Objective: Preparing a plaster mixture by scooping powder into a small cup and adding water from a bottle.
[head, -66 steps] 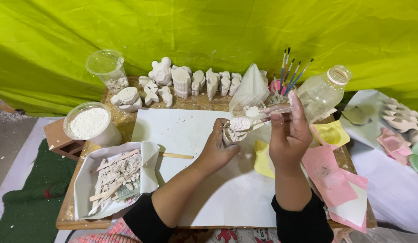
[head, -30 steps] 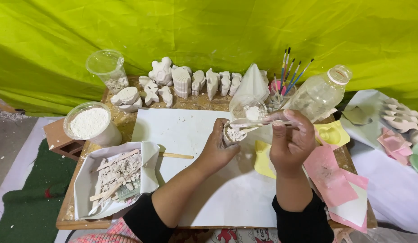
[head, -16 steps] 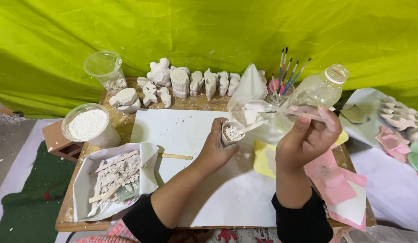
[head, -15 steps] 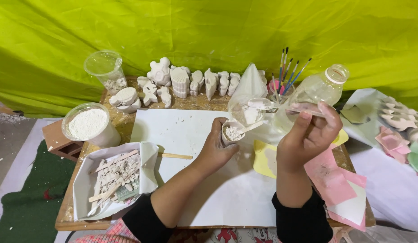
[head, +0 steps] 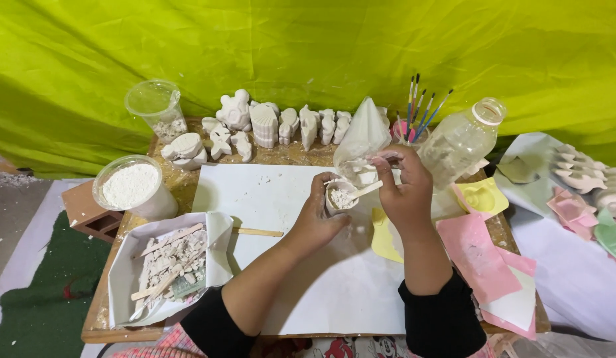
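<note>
Head view: the left hand point(head: 319, 219) has its fingers wrapped around a small cup point(head: 339, 197) with white powder inside. The cup is held just above the white sheet point(head: 268, 199) on the wooden table point(head: 102, 311). The right hand point(head: 404, 189) pinches a flat wooden stick point(head: 365, 190), and the stick's tip dips into the cup. A clear bottle point(head: 462, 141) stands just behind the right hand. A tub of white powder point(head: 132, 188) sits at the left. A row of white plaster figures point(head: 281, 122) stands at the back.
</note>
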